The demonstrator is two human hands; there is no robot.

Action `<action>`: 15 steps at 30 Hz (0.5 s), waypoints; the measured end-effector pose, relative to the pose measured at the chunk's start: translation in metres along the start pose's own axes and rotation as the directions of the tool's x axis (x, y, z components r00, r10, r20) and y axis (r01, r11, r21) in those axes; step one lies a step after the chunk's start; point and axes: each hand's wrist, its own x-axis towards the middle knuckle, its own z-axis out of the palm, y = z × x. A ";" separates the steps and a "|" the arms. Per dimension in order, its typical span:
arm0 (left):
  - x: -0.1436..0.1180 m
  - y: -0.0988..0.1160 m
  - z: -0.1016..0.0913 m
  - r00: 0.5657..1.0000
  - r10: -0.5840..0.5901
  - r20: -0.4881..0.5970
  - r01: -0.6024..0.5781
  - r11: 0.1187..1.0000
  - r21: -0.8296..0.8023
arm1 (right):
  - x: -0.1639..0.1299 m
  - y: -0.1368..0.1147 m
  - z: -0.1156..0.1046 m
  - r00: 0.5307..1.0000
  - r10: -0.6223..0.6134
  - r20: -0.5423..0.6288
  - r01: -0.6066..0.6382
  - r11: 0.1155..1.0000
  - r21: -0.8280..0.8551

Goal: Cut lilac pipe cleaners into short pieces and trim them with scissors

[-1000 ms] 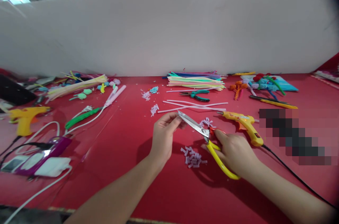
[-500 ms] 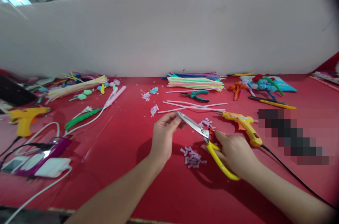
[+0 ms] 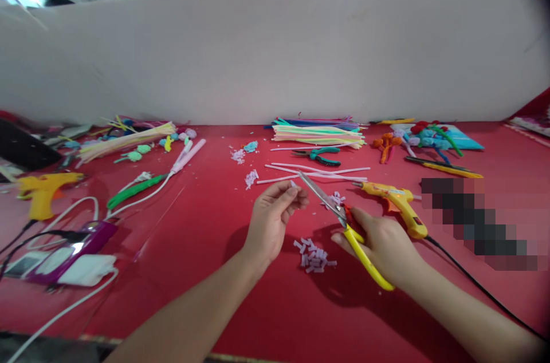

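Observation:
My left hand (image 3: 271, 217) is closed in a pinch, and the tip of a small pale lilac piece of pipe cleaner (image 3: 294, 184) pokes out above the thumb. My right hand (image 3: 382, 243) grips a pair of scissors (image 3: 322, 194) with yellow and red handles. The blades point up and left, a little apart from the left fingertips. On the table below lies a pile of short lilac cut pieces (image 3: 315, 256). A smaller heap of such pieces (image 3: 336, 198) shows partly behind the scissors. Several long pink pipe cleaners (image 3: 318, 172) lie crossed beyond the hands.
Teal pliers (image 3: 320, 155) lie before a bundle of coloured pipe cleaners (image 3: 318, 135). A yellow glue gun (image 3: 397, 202) with a black cable is to the right. At left are another yellow glue gun (image 3: 45, 194), a purple power strip (image 3: 92, 237) and white cords. A grey partition (image 3: 275, 54) stands behind.
The scissors have drawn back slightly to the right, away from the left fingertips. My left hand still pinches the small piece, its tip now showing above the thumb.

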 end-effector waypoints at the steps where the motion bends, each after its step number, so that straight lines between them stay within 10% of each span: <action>1: 0.000 0.000 0.000 1.000 0.006 0.007 -0.006 1.000 -0.001 | 0.000 0.000 0.000 1.000 -0.006 -0.004 0.006 1.000 -0.009; 15: -0.002 0.002 0.002 0.996 0.093 0.010 -0.093 0.991 0.095 | -0.001 0.003 0.005 0.994 -0.081 -0.078 0.071 0.990 -0.125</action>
